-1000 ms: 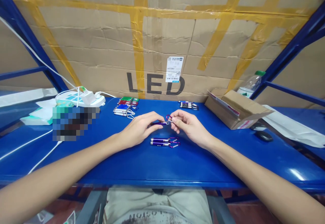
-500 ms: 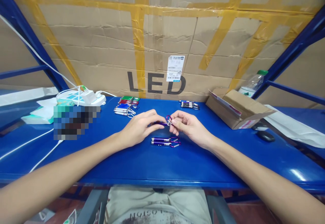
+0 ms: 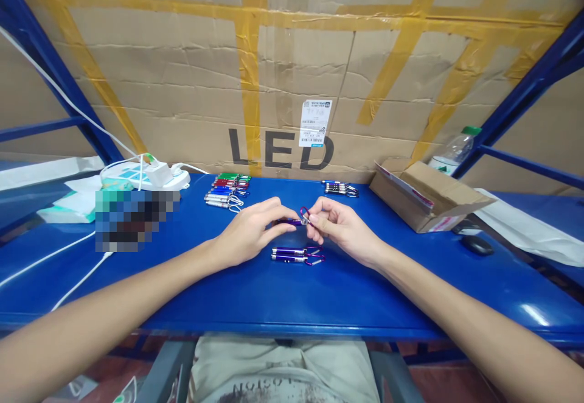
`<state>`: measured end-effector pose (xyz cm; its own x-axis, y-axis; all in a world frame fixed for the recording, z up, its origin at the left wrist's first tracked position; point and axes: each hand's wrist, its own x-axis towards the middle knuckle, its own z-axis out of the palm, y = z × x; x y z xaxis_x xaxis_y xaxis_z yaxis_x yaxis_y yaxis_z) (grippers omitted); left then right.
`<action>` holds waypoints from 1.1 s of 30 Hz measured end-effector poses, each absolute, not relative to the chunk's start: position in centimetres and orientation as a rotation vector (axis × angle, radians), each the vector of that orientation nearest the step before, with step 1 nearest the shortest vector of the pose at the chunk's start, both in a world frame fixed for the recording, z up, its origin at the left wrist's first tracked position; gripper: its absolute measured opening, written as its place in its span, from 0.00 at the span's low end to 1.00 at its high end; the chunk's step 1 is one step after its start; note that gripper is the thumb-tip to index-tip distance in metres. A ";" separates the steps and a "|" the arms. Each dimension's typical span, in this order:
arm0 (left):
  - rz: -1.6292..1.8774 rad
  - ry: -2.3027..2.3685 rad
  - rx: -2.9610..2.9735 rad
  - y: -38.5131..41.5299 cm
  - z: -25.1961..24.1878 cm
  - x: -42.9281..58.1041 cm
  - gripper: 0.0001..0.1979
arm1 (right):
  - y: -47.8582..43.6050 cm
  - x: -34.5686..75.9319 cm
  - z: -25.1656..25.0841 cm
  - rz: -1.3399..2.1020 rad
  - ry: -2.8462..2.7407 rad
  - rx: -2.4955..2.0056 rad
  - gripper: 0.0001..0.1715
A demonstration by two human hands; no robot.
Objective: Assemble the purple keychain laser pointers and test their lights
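My left hand [image 3: 250, 230] pinches the barrel of a small purple keychain flashlight [image 3: 292, 222] just above the blue table [image 3: 274, 293]. My right hand [image 3: 343, 228] is closed on the pink carabiner clip [image 3: 304, 213] at that flashlight's right end. Two more purple flashlights [image 3: 295, 255] with pink clips lie side by side on the table just below my hands.
A row of coloured flashlights [image 3: 227, 191] lies at the back left, a smaller dark group [image 3: 340, 189] at the back centre. An open cardboard box [image 3: 426, 196] and a plastic bottle [image 3: 449, 150] stand right. A white power strip [image 3: 146, 177] with cables sits left.
Both hands stay on the same flashlight. My right fingers have shifted slightly on the clip; nothing else has moved.
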<state>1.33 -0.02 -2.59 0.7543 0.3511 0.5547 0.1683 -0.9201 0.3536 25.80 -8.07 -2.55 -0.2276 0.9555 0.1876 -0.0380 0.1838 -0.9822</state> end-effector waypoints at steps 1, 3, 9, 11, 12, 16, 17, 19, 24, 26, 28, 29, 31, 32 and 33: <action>0.929 0.405 2.672 -0.1 -2.6 1.3 0.11 | -8.1 25.8 -2.5 1.235 -1.445 -0.939 0.24; 0.931 0.407 2.674 -0.1 -2.5 1.4 0.11 | -8.1 25.8 -2.5 1.237 -1.440 -0.940 0.24; 0.922 0.421 2.664 -0.2 -2.4 1.3 0.11 | -8.2 25.8 -2.5 1.295 -1.423 -0.918 0.23; 0.917 0.416 2.654 -0.3 -2.4 1.3 0.11 | -8.3 25.8 -2.4 1.311 -1.406 -0.912 0.23; 0.914 0.413 2.649 -0.3 -2.4 1.3 0.11 | -8.3 25.7 -2.3 1.316 -1.397 -0.910 0.23; 0.908 0.415 2.634 -0.2 -2.3 1.4 0.10 | -8.4 25.7 -2.2 1.324 -1.377 -0.915 0.24; 0.906 0.419 2.635 -0.2 -2.4 1.4 0.10 | -8.4 25.7 -2.2 1.325 -1.380 -0.918 0.24; 0.897 0.428 2.638 -0.2 -2.4 1.4 0.10 | -8.3 25.8 -2.3 1.330 -1.389 -0.917 0.24; 0.889 0.428 2.632 -0.2 -2.3 1.4 0.10 | -8.2 25.9 -2.5 1.336 -1.414 -0.898 0.23; 0.889 0.418 2.628 -0.2 -2.3 1.4 0.10 | -8.2 25.9 -2.5 1.333 -1.422 -0.894 0.23; 0.888 0.410 2.624 -0.3 -2.3 1.4 0.09 | -8.2 25.9 -2.6 1.330 -1.431 -0.889 0.23; 0.888 0.406 2.621 -0.3 -2.3 1.4 0.09 | -8.2 25.9 -2.6 1.327 -1.435 -0.888 0.23; 0.885 0.402 2.611 -0.3 -2.3 1.5 0.08 | -8.2 25.9 -2.6 1.314 -1.441 -0.891 0.23; 0.891 0.404 2.601 -0.3 -2.3 1.5 0.08 | -8.2 25.9 -2.7 1.311 -1.446 -0.894 0.23; 0.903 0.412 2.591 -0.3 -2.3 1.5 0.09 | -8.3 25.9 -2.7 1.312 -1.453 -0.900 0.24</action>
<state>1.54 -0.30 -2.27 0.7526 0.3849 0.5342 0.1513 -0.8907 0.4287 25.90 -8.26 -2.67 -0.2803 0.9451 0.1682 -0.0711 0.1543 -0.9855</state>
